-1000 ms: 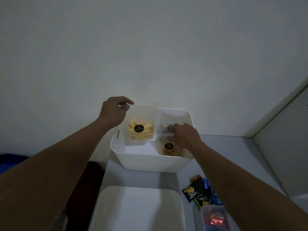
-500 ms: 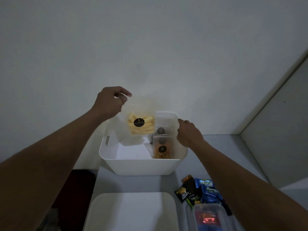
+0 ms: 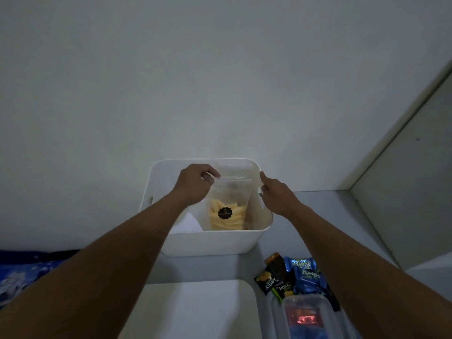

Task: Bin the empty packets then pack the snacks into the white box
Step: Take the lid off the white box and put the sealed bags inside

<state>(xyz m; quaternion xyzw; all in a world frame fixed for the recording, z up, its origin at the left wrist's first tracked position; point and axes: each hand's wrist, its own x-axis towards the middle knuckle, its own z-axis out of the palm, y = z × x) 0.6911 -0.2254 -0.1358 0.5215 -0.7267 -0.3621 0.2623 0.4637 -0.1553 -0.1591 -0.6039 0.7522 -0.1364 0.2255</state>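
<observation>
The white box (image 3: pixel 210 242) stands on the grey counter against the wall. My left hand (image 3: pixel 195 183) pinches the top of a clear pouch of yellow snack sticks (image 3: pixel 228 206) with a round black label; the pouch stands upright inside the box, toward its right side. Behind it rise the tops of other clear pouches (image 3: pixel 236 171). My right hand (image 3: pixel 275 193) rests on the box's right rim, fingers curled over the edge. Dark and blue snack packets (image 3: pixel 294 277) lie on the counter at the lower right.
A white lid or tray (image 3: pixel 190 311) lies in front of the box. A clear plastic container (image 3: pixel 307 319) with something red inside sits at the lower right. A white cabinet side (image 3: pixel 403 192) bounds the counter on the right. Blue material (image 3: pixel 22 272) shows at lower left.
My left hand has lowered the yellow snack pouch from above the box's left side into its right side, covering the orange snack pouch. My right hand went from inside the box to its right rim.
</observation>
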